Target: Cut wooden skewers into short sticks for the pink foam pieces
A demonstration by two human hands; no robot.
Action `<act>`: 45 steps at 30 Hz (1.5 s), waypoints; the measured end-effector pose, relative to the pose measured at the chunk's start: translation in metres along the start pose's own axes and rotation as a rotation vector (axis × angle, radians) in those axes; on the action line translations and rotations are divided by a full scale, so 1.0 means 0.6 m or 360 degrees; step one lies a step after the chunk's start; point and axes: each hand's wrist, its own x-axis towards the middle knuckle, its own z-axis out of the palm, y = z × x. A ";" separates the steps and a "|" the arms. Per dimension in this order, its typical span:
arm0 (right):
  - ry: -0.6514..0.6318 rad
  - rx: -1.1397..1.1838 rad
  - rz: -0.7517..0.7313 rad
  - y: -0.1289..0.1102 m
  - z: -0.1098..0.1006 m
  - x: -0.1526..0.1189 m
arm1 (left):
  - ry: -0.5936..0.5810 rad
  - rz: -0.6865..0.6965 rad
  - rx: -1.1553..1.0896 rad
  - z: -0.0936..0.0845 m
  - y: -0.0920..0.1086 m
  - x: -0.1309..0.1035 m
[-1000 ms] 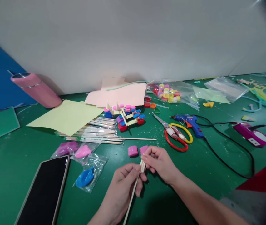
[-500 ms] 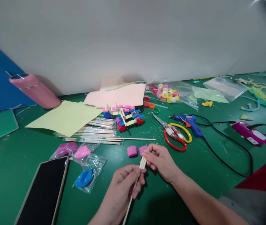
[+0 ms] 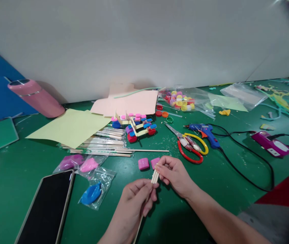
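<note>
Between my two hands is a small bundle of short pale wooden sticks (image 3: 155, 177). My right hand (image 3: 172, 174) pinches its upper end with thumb and fingers. Below it, my left hand (image 3: 138, 198) grips the lower end, and a longer wooden stick (image 3: 138, 228) runs down from under the palm. Just beyond the fingers sit two pink clay blocks (image 3: 143, 164), the right one partly hidden by my right hand. Farther back stands a small model of sticks and coloured clay (image 3: 140, 128), near a lone wooden stick (image 3: 149, 150) lying on the green table.
Scissors (image 3: 189, 145) and a blue glue gun (image 3: 205, 132) with its cord lie to the right. On the left are a phone (image 3: 45, 210), bagged blue clay (image 3: 91, 194), wrapped sticks (image 3: 103, 144), yellow paper (image 3: 70, 125) and a pink bottle (image 3: 37, 98). Bagged caps (image 3: 181, 100) lie behind.
My left hand has shifted very slightly, and less of the long stick shows below it. The view has moved a little; both hands keep their grip on the short sticks.
</note>
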 end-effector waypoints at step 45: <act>-0.0015 0.0016 -0.0028 0.006 -0.004 0.000 | -0.0019 0.0024 -0.0053 -0.001 -0.002 -0.001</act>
